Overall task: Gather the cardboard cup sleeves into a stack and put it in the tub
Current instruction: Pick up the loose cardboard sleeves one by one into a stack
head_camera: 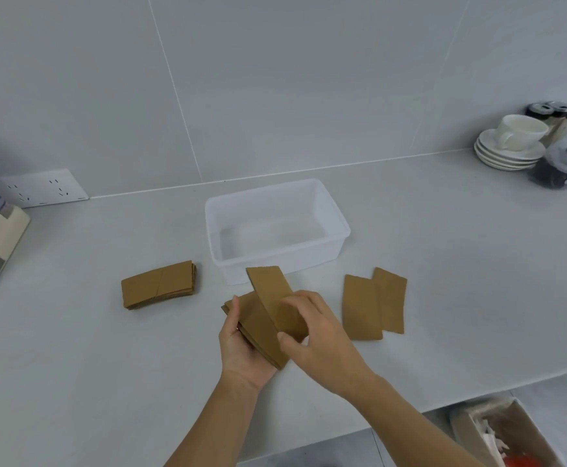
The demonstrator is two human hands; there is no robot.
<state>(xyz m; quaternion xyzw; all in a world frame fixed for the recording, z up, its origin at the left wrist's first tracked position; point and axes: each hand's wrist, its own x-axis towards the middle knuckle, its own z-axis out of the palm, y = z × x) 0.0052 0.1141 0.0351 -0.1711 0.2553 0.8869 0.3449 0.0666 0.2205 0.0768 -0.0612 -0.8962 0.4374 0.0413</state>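
Grey tiles cover the wall behind a pale grey counter (444, 264). On the counter sits a clear plastic tub (334, 215) with nothing in it. The person's left hand (241, 345) lies palm up and grips a small stack of brown sleeves (258, 328), thumb along its left edge. The right hand (316, 335) pinches one more sleeve (272, 291) between thumb and fingers and holds it tilted over that stack; its far end points toward the tub's near wall. It may be touching the stack, but the hand hides that spot. Another pile of sleeves (159, 288) lies flat to the left of the tub. Two loose sleeves (373, 306) lie side by side to the right of the hands, one overlapping the other a little. Far back on the right, a white cup (521, 131) sits on stacked saucers (508, 156).
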